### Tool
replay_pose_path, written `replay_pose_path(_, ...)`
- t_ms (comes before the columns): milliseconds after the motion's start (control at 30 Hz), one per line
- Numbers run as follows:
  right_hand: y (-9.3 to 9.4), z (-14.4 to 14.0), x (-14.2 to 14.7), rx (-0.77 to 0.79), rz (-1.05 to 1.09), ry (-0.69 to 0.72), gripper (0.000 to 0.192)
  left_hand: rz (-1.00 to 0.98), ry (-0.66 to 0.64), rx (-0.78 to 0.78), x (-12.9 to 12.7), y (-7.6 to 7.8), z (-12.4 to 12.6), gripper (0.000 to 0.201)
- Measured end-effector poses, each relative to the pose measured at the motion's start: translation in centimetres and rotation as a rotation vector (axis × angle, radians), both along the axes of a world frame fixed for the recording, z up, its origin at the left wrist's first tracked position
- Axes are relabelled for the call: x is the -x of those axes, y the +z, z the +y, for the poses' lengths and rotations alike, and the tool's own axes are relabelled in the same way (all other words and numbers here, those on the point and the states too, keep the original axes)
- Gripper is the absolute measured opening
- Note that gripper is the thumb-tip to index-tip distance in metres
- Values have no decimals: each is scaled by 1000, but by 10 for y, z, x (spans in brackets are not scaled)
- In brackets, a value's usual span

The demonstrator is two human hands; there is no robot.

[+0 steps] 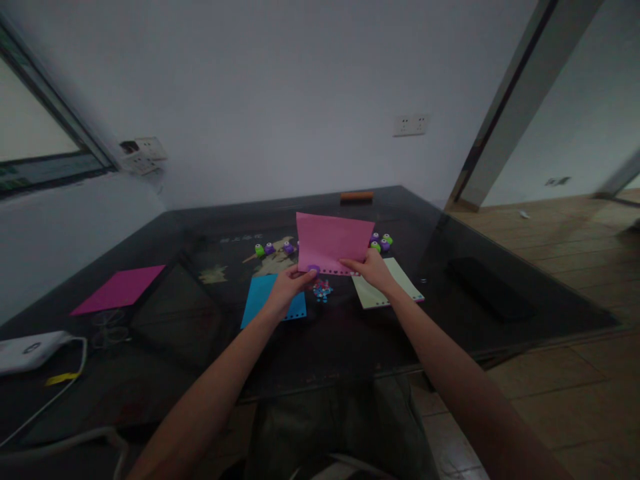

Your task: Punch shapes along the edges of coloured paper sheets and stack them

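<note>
A pink sheet of paper [334, 241] is raised above the table, with a row of small punched holes along its lower edge. My left hand [289, 285] is closed at the sheet's lower left corner around a small purple craft punch [313, 269], mostly hidden by the fingers. At the lower right, my right hand [373, 269] grips the sheet, fingers lying across its front. Under the sheet sits a small pile of blue and pink paper cut-outs [322, 291]. A blue sheet [260, 295] lies beneath my left forearm, a pale yellow-green sheet [377, 290] near my right wrist; both have holes along the near edge.
Several green and purple punches [270, 248] stand behind the sheets, with more punches [384, 245] at the right. A magenta sheet [120, 289], a white power strip [33, 351] and its cord are at the left. A black case [487, 288] lies right, a brown roll [357, 197] at the back.
</note>
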State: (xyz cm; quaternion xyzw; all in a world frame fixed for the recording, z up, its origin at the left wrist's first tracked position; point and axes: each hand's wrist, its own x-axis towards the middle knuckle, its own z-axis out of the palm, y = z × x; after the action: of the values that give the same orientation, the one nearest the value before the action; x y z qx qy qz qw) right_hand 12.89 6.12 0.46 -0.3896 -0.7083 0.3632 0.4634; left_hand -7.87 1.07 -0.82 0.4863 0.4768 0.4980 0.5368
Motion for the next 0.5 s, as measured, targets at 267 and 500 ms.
replay_pose_path(267,-2,0,0,-14,9,12,26,16,1,-18,1,-3,1,30)
replay_pose_path(500,-4,1,-1,-23,10,16,29,20,-3,-28,2,-4,2,29)
